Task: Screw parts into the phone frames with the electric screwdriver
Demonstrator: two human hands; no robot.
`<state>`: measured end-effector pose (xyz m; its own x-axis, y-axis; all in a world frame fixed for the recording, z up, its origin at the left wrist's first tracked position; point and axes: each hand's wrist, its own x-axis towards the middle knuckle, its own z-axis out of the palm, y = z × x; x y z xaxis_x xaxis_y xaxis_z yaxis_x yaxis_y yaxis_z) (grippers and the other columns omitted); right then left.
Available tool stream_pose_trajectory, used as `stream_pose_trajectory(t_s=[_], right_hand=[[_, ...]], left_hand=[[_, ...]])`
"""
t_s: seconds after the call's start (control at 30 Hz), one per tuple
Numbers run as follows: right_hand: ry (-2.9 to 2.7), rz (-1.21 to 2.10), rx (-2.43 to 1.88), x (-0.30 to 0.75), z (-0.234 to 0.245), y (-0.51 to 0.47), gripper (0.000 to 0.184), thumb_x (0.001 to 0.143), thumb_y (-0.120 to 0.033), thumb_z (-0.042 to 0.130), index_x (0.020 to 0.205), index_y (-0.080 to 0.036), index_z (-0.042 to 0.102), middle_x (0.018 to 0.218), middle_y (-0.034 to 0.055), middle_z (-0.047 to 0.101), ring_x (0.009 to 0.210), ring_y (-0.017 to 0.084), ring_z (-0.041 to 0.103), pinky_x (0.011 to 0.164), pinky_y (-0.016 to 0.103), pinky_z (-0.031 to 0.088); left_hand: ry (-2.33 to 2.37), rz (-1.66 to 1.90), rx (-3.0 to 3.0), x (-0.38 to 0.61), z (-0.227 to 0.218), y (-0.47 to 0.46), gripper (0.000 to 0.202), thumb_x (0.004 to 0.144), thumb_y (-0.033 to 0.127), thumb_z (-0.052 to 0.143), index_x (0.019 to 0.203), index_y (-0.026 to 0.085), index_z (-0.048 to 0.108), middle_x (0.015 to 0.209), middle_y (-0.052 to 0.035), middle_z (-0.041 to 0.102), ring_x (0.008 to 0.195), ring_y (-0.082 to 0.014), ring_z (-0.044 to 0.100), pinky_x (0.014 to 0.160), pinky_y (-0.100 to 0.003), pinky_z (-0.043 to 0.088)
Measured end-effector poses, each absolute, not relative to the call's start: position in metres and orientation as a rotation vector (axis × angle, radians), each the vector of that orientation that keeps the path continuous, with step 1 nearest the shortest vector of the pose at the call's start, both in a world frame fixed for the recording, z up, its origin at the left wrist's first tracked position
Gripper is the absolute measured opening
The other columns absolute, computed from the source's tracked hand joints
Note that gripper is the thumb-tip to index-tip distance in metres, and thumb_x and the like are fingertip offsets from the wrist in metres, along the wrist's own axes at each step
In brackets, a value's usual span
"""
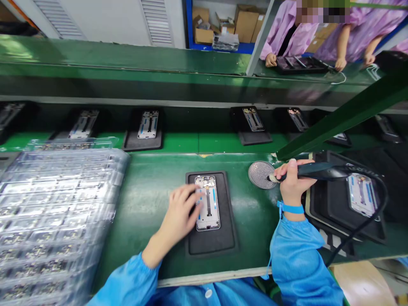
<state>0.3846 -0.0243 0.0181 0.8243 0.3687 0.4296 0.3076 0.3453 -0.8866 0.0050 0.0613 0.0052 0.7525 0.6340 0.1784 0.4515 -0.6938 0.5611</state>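
Note:
An opened phone (214, 214) with its inner frame showing lies in a black foam tray (226, 240) in front of me. My left hand (180, 212) reaches over its left side, fingers spread and slightly bent, the fingertips at the phone's surface. In my right hand (293, 187) is a corded black electric screwdriver (321, 171), held nearly level with the fingers wrapped round its front part. Its pale tip points left at a round perforated metal plate (259, 171), over the plate's right edge. Whether tip and plate touch I cannot tell. A blue wrist strap (292, 209) circles the right wrist.
Stacked clear plastic trays (57, 221) with small parts fill the left. Another phone (361, 193) rests on black trays at right, under the cord. Several phones in trays line the green conveyor (181, 142) behind. A green bar (344, 112) slants across the right. Co-workers stand opposite.

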Motion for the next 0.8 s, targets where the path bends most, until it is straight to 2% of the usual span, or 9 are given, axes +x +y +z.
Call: stream_pose_trajectory(t_s=[0.07, 0.13, 0.23, 0.37, 0.57, 0.8], right_hand=[[-0.656, 0.045, -1.251, 0.382, 0.022, -0.024, 0.068, 0.093, -0.077, 0.103, 0.104, -0.032, 0.052, 0.059, -0.0156, 0.059, 0.042, 0.017, 0.055, 0.049, 0.037, 0.054], [-0.666, 0.049, -1.239, 0.378, 0.029, -0.026, 0.067, 0.093, -0.074, 0.104, 0.104, -0.032, 0.052, 0.06, -0.0157, 0.059, 0.042, 0.016, 0.056, 0.049, 0.035, 0.055], [-0.688, 0.057, -1.157, 0.363, 0.044, -0.027, 0.061, 0.098, -0.066, 0.103, 0.104, -0.031, 0.052, 0.061, -0.0159, 0.06, 0.042, 0.013, 0.054, 0.049, 0.03, 0.054], [-0.764, 0.155, -1.029, 0.321, 0.063, -0.016, 0.056, 0.103, -0.062, 0.099, 0.103, -0.032, 0.052, 0.061, -0.0159, 0.057, 0.039, 0.012, 0.047, 0.045, 0.027, 0.051], [-0.868, 0.457, -0.914, 0.254, 0.062, 0.022, 0.045, 0.112, -0.054, 0.093, 0.106, -0.032, 0.054, 0.063, -0.0147, 0.058, 0.041, 0.011, 0.051, 0.047, 0.025, 0.052], [-0.916, 0.591, -0.92, 0.242, 0.042, 0.038, 0.045, 0.112, -0.053, 0.096, 0.106, -0.031, 0.057, 0.065, -0.0139, 0.061, 0.042, 0.009, 0.054, 0.049, 0.024, 0.053]], left_hand=[[0.97, 0.517, 2.421, 0.019, -0.005, 0.094, 0.043, 0.123, 0.03, 0.06, 0.161, 0.027, 0.079, 0.169, -0.0183, 0.075, 0.161, -0.0404, 0.063, 0.136, -0.066, 0.052], [0.992, 0.467, 2.393, 0.031, -0.014, 0.112, 0.052, 0.121, 0.035, 0.062, 0.169, 0.024, 0.074, 0.169, -0.0202, 0.074, 0.16, -0.0411, 0.062, 0.137, -0.066, 0.051], [0.935, 0.404, 2.372, 0.042, -0.02, 0.111, 0.056, 0.12, 0.037, 0.064, 0.173, 0.021, 0.072, 0.165, -0.0199, 0.075, 0.156, -0.0393, 0.064, 0.139, -0.066, 0.048], [0.945, 0.384, 2.281, 0.049, -0.017, 0.096, 0.05, 0.12, 0.035, 0.069, 0.169, 0.026, 0.077, 0.159, -0.014, 0.08, 0.154, -0.0358, 0.065, 0.145, -0.066, 0.038], [1.008, 0.39, 2.182, 0.056, -0.013, 0.096, 0.049, 0.112, 0.031, 0.083, 0.161, 0.029, 0.083, 0.153, -0.0105, 0.084, 0.15, -0.0364, 0.066, 0.141, -0.064, 0.04], [0.998, 0.396, 2.148, 0.06, -0.011, 0.091, 0.046, 0.112, 0.034, 0.084, 0.159, 0.031, 0.084, 0.152, -0.0093, 0.084, 0.149, -0.037, 0.068, 0.142, -0.063, 0.04]])
